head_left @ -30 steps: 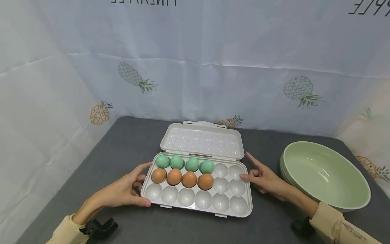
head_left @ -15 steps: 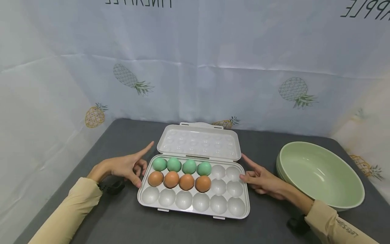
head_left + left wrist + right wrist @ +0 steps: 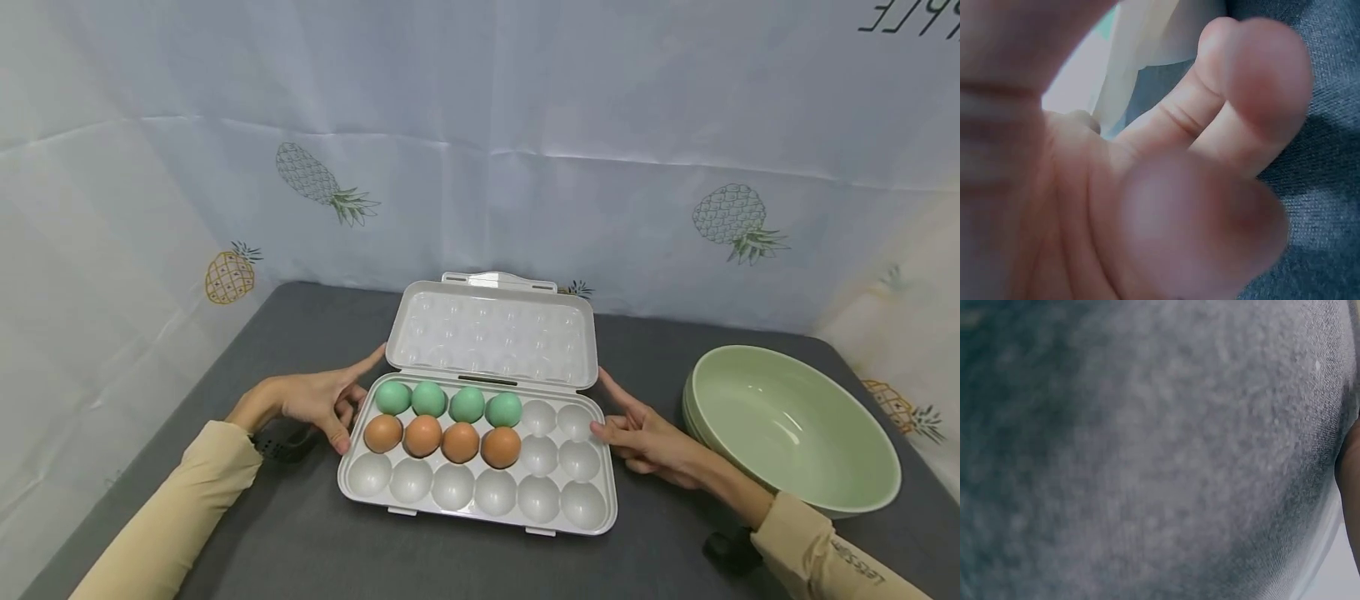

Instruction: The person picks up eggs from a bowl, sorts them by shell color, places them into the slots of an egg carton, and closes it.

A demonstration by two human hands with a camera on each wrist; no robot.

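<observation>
An egg box sits on the table, its tray holding a row of green eggs along the back and brown eggs in the middle row. The front row and the right-hand cups hold no eggs. Behind the tray, the hinged lid leans back, raised off the table. My left hand reaches its straight index finger to the lid's left edge, thumb by the tray's left rim. On the other side, my right hand points its index finger at the lid's right edge, thumb against the tray's rim.
Pale green bowls, apparently nested, stand at the right near my right forearm. The dark grey tabletop extends around the egg box. A pineapple-print curtain hangs behind and along the sides.
My left hand has moved back along the tray from its front left side to the lid's left edge. The lid has tilted up slightly. My right hand stays at the right edge.
</observation>
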